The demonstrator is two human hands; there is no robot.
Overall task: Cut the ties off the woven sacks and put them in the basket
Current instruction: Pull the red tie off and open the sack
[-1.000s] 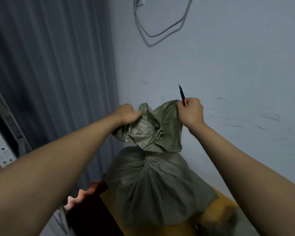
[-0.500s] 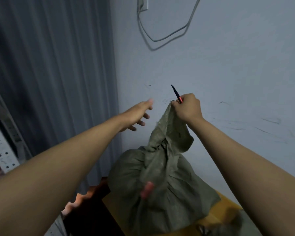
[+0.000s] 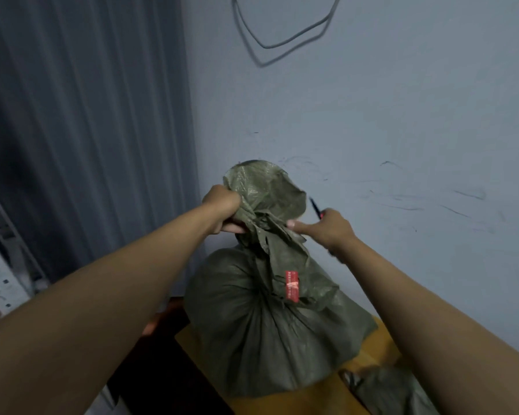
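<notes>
A full olive-green woven sack [image 3: 261, 330] stands upright on a yellow-brown surface [image 3: 372, 357] against the wall. Its gathered neck [image 3: 261, 202] rises between my hands, and a red label [image 3: 292, 286] hangs from the neck. My left hand [image 3: 222, 209] grips the neck's left side. My right hand [image 3: 327, 227] holds a thin dark blade with a red handle [image 3: 315, 208] and its thumb presses the neck's right side. I cannot make out a tie in the folds.
A second green sack [image 3: 393, 390] lies at the lower right. A grey curtain [image 3: 81, 130] hangs on the left, with a pale perforated rack [image 3: 0, 265] at the left edge. A cable [image 3: 282, 43] loops on the blue-grey wall. Dark furniture [image 3: 150, 369] lies below the left forearm.
My left hand, open and off the sack half a second ago, has come back and gripped the neck. My right hand dropped lower with the blade. The red label has come into view.
</notes>
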